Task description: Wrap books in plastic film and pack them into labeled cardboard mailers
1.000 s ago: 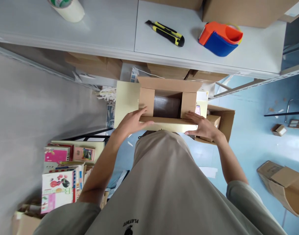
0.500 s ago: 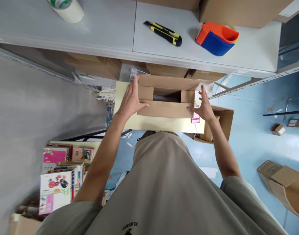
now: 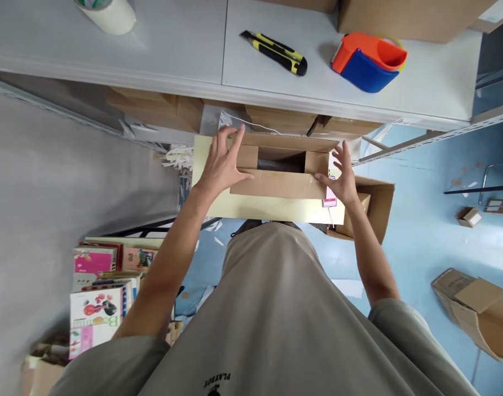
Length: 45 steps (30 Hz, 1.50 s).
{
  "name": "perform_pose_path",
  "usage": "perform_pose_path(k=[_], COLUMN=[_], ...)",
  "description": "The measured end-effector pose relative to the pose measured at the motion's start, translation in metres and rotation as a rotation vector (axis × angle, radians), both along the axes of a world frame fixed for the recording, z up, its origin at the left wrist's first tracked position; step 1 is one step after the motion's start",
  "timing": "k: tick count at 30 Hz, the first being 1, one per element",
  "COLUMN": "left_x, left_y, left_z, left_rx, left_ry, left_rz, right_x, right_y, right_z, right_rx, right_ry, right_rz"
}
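A long cardboard box lies on a pale yellow board in front of me. Its two short end flaps are folded inward, while the long near and far flaps stand outward. Through the gap between them shows something dark grey, too shaded to name. My left hand spans the left end, thumb on the near flap and fingers spread by the far flap. At the other end is my right hand, its thumb touching the near flap and its fingers apart beside the far flap's corner. A phone with a lit screen lies partly under the right hand.
On the grey shelf beyond lie a yellow-black utility knife, an orange-blue tape dispenser and a tape roll. An open carton stands right of the board. Books are stacked lower left; another carton lies on the floor.
My left fingers have bent and shifted right, over the far flap's left end. The right thumb has slid slightly left along the near flap. The far flap tilts a little differently.
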State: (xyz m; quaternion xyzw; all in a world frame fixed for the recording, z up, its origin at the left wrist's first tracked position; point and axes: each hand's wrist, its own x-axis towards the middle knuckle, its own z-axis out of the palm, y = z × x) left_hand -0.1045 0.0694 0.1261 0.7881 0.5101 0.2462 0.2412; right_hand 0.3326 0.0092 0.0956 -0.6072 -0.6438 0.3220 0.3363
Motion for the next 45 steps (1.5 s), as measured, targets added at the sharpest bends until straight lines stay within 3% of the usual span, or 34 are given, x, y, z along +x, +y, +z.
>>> perform_pose_path(k=[6,11,18,26,37,45], left_x=[-0.009,-0.012,-0.011,-0.003,0.009,0.012], left_y=[-0.032,-0.048,-0.047,-0.04,-0.05,-0.053], left_z=[-0.019,-0.035,-0.046,-0.066,-0.069,-0.072], left_rx=[-0.018,-0.055,-0.06,-0.069,-0.173,-0.205], left_ry=[-0.01,-0.04,-0.121,-0.212,-0.297,-0.297], left_rz=[0.023,0.05,0.147,0.31,0.496,0.507], right_x=[0.004,-0.001,-0.011,-0.024,-0.029,-0.028], right_y=[-0.024,-0.037,-0.039,-0.04,-0.039,-0.04], right_z=[0.013,0.011,0.014,0.002,0.007,-0.015], right_rx=[0.053,0.051,0.03,-0.155,-0.229,-0.253], right_ry=[-0.098,-0.135,-0.094,0.152,0.182,0.215], right_rz=[-0.048,-0.057,-0.127,-0.293,-0.35,-0.426])
